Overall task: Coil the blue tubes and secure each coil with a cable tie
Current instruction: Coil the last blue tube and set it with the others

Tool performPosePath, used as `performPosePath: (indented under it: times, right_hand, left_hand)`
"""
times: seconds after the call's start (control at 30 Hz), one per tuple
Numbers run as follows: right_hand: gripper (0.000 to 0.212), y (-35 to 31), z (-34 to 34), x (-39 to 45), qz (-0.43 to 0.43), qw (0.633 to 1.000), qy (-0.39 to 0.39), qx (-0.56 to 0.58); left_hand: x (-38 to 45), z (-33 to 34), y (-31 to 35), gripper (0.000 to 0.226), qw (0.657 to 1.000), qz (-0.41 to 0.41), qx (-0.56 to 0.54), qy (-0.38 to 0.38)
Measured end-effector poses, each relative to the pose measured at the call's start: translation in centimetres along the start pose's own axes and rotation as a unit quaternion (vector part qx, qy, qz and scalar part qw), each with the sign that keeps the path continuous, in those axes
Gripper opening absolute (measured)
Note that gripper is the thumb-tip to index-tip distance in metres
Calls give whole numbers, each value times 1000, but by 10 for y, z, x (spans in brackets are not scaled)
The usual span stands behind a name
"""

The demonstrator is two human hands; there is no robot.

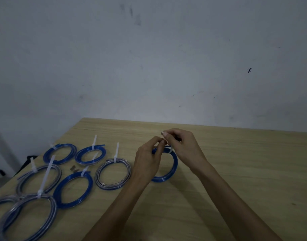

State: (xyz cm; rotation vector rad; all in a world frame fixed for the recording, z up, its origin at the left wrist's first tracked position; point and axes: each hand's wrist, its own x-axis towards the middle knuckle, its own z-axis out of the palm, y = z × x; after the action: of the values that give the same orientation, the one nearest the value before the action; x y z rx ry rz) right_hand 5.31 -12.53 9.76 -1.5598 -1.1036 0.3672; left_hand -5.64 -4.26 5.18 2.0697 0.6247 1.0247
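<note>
A blue tube coil lies on the wooden table in front of me. A white cable tie wraps its far side. My left hand covers the coil's left part and pinches at the tie near the top of the coil. My right hand pinches the tie's free end just above the coil, fingers curled. The tie's head is hidden between my fingers.
Several tied coils lie to the left: blue ones and clear-and-blue ones, each with a white tie tail sticking up. A grey wall stands behind the table's far edge.
</note>
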Motion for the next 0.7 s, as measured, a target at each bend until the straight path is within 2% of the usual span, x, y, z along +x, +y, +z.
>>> performPosePath:
  times: [0.17,0.33,0.53,0.7]
  right_hand:
    - [14,-1,-9,2,41,999,-32,-12]
    - [9,-2,-22,5,45,996,-16,76]
    - [15,-8,-34,4,50,996,-73,35]
    - [22,-4,-32,3,80,997,-6,-9]
  left_hand:
    - [-1,-1,2,24,998,-8,-57,-14]
    - [0,-6,1,25,994,-36,-99,4]
    - [0,-2,-4,27,994,-54,-91,-3]
    - [0,-3,4,30,993,-53,-107,0]
